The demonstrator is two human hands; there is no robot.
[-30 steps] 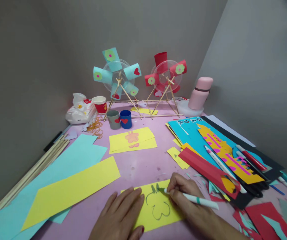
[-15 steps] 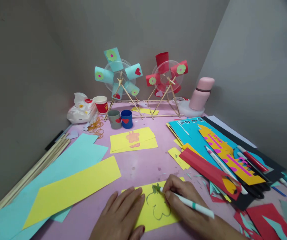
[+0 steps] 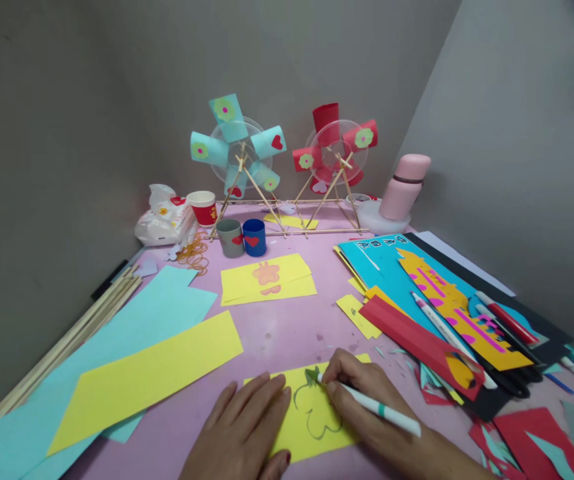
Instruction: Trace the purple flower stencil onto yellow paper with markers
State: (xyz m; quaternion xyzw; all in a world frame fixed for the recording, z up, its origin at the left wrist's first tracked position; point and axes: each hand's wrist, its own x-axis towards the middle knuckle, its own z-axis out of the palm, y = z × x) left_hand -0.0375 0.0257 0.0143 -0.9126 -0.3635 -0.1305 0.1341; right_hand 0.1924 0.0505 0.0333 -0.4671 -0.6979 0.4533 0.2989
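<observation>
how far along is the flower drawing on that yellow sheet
Done: a green flower outline with several petals is on the yellow sheet. In hand: the right hand holds the marker with its tip at the outline's top, while the left hand lies flat on the sheet. Left: the petals are unfilled and the flower is uncut from the sheet.

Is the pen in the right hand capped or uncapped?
Uncapped: the pen shows a bare green tip resting on the yellow paper.
</observation>
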